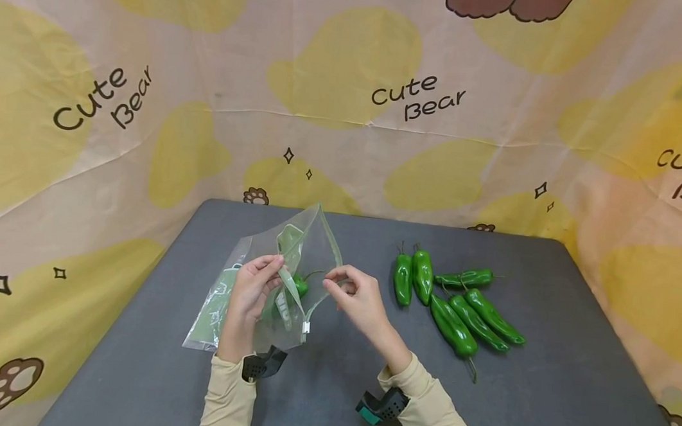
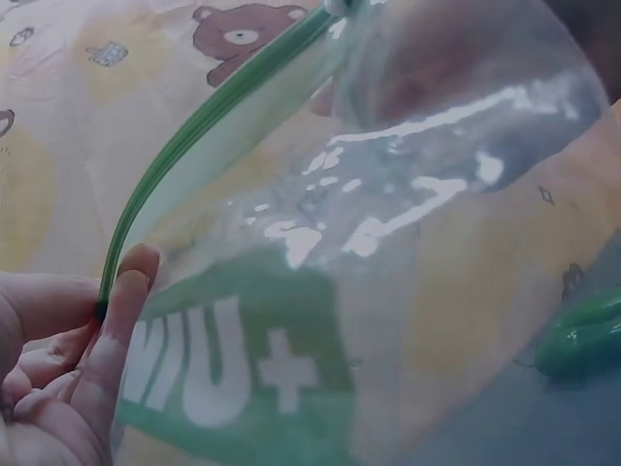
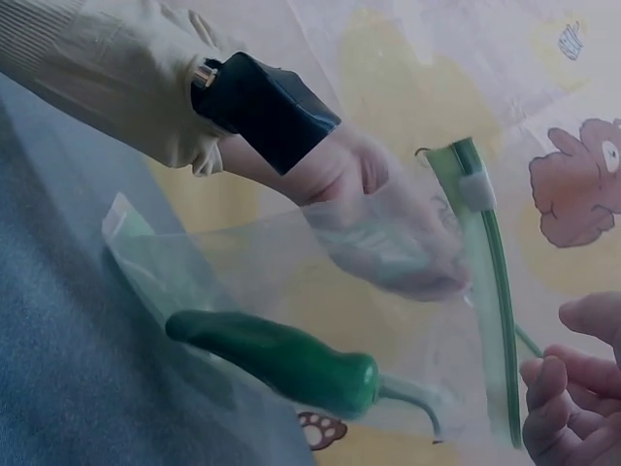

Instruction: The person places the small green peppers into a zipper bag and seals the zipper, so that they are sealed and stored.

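A clear slider zip bag (image 1: 245,246) with green seal strips and a green printed panel is held above the table, its mouth spread apart. Inside it lies one green pepper (image 3: 281,359), its curved stem toward the mouth. My left hand (image 1: 256,289) pinches one strip between thumb and fingers; the left wrist view shows this grip on the green zip strip (image 2: 179,155). At the opposite edge of the mouth is my right hand (image 1: 362,301), fingers bent. In the right wrist view its thumb stands apart from the fingers (image 3: 548,388), which are beside the strip.
Several loose green peppers (image 1: 453,325) lie grouped on the grey table (image 1: 366,394), right of my right hand. A white slider (image 1: 306,327) sits at the near end of the bag's seal. Printed cloth (image 1: 337,65) hangs behind and around the table.
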Demonstrator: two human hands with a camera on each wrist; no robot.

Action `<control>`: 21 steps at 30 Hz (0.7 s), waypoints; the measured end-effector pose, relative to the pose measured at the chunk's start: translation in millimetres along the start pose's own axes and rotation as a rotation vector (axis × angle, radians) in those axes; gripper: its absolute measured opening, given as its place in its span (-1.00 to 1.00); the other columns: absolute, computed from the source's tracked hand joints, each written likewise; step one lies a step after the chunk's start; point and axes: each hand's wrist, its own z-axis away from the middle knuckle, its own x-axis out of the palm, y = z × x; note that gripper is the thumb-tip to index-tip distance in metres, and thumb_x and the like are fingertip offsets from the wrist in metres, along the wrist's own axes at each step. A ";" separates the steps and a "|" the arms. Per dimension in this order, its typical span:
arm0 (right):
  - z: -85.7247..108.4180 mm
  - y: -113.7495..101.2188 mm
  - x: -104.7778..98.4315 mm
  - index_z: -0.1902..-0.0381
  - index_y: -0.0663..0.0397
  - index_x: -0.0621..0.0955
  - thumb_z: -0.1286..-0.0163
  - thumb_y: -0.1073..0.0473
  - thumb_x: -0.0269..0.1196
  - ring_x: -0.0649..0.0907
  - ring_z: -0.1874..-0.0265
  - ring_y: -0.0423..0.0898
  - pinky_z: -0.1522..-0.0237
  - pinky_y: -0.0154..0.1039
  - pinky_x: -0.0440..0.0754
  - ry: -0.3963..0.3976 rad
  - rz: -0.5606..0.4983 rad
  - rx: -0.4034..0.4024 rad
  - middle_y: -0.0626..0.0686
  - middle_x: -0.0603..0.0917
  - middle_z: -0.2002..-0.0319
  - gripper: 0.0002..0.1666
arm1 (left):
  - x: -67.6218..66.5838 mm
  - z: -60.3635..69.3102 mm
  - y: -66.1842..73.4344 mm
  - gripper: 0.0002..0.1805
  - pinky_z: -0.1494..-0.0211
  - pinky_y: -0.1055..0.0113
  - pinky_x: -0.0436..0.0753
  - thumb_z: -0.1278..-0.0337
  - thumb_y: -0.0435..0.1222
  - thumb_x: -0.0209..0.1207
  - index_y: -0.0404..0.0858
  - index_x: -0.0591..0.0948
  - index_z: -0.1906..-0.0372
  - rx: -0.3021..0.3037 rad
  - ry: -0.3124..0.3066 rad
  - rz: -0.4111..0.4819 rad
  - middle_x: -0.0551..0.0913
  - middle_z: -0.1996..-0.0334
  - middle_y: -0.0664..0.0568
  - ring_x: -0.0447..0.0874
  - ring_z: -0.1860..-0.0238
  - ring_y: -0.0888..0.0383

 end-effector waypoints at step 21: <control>33.6 54.6 -66.5 0.26 0.31 0.56 -0.23 0.38 0.17 0.43 0.79 -0.18 0.72 -0.32 0.41 0.138 0.066 0.043 0.14 0.57 0.53 -0.89 | -1.7 1.9 5.3 -0.64 0.43 0.51 0.57 -0.19 -0.60 -0.14 -0.25 0.61 0.49 0.007 -0.035 0.092 0.61 0.60 0.02 0.60 0.55 0.24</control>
